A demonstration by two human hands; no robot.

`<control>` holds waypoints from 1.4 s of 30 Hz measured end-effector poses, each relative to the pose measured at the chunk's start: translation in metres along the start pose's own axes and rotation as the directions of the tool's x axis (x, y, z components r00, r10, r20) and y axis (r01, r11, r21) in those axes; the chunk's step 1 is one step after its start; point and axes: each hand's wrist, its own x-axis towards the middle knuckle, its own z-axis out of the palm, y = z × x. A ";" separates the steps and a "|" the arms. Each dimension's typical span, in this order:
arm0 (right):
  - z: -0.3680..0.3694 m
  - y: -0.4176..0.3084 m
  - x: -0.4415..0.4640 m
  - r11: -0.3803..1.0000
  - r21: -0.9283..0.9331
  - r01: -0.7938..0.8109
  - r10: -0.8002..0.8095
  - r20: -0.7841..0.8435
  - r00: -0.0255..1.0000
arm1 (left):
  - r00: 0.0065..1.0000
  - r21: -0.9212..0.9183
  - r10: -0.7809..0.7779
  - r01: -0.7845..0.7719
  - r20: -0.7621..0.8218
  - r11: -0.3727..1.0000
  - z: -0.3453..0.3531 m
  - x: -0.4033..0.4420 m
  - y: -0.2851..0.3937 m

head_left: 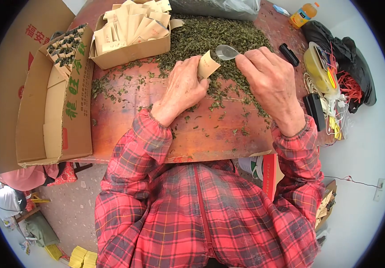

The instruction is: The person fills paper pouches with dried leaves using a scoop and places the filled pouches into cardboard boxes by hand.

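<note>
My left hand (182, 87) grips a small tan paper packet (207, 65) near the middle of the table, its upper end tilted to the right. In my right hand (268, 76) is a spoon (226, 52), whose bowl points left, a little to the right of the packet. Whether the spoon's bowl holds anything is hard to make out. Behind both hands spreads a wide pile of dark green dried leaves (219, 32), with loose bits scattered toward the table's front edge.
An open box of paper packets (132, 56) stands at the back left. Left of it, a tall carton (77, 107) holds upright leaf-filled packets (65, 51). On the right lie black staplers (314, 110), a yellow tub (314, 67), red ties (350, 87) and an orange bottle (303, 16).
</note>
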 end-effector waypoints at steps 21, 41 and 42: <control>0.071 -0.013 -0.065 0.838 0.173 -0.517 0.497 0.147 0.855 | 0.975 -0.063 -0.209 0.213 0.074 0.975 -0.005 0.014 0.000; 0.093 -0.018 -0.077 0.749 0.413 -0.519 0.591 -0.062 0.804 | 0.965 -0.163 -0.221 0.243 0.142 0.956 -0.005 0.012 0.011; 0.092 -0.017 -0.077 0.747 0.417 -0.517 0.592 -0.065 0.803 | 0.966 -0.164 -0.218 0.240 0.138 0.957 -0.005 0.012 0.011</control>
